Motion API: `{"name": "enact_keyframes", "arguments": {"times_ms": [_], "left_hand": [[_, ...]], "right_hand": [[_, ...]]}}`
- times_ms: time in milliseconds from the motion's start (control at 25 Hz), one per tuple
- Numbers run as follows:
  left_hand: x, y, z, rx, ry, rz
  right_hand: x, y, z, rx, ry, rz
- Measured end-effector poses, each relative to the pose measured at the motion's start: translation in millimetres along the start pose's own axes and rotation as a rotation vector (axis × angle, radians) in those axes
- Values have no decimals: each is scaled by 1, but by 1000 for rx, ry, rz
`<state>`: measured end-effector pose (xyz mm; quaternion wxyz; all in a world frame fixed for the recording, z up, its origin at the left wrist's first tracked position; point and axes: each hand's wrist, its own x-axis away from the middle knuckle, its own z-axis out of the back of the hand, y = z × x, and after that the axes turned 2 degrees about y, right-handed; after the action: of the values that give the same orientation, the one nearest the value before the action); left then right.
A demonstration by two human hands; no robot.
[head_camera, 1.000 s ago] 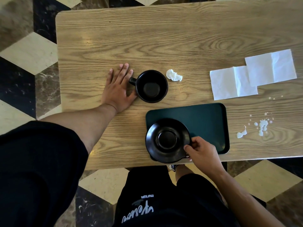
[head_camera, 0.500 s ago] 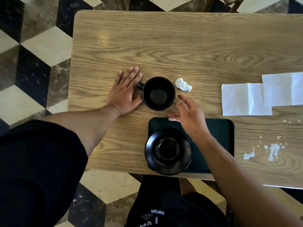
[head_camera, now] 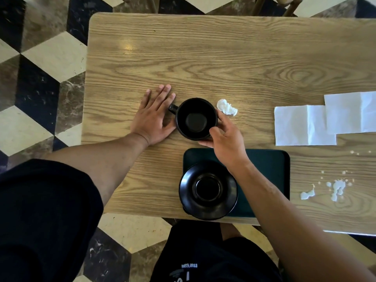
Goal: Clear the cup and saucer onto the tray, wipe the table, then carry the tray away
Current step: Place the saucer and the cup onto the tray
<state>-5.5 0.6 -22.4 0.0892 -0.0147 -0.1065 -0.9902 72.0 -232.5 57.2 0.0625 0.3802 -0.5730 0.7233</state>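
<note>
Head view, black empty cup, right hand fingers grasping it, left hand flat

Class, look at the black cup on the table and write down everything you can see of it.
The cup is glossy black, ceramic by its look, round, with a small handle pointing left. It stands upright on the wooden table, just beyond the tray, and looks empty. The right hand curls round its near right side; the left hand lies flat beside the handle, its thumb by the cup.
</note>
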Motion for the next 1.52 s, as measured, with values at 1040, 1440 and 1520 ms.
{"name": "enact_keyframes", "arguments": {"times_ms": [1040,1440,1520], "left_hand": [[1,5,-1,13,30,46],[-1,18,0,-33,-60,125],[-1,35,-5,-18,-40,224]], "right_hand": [[95,54,103,-91,296,-53],[91,57,113,-106,248,-64],[89,57,114,-109,237,-75]]}}
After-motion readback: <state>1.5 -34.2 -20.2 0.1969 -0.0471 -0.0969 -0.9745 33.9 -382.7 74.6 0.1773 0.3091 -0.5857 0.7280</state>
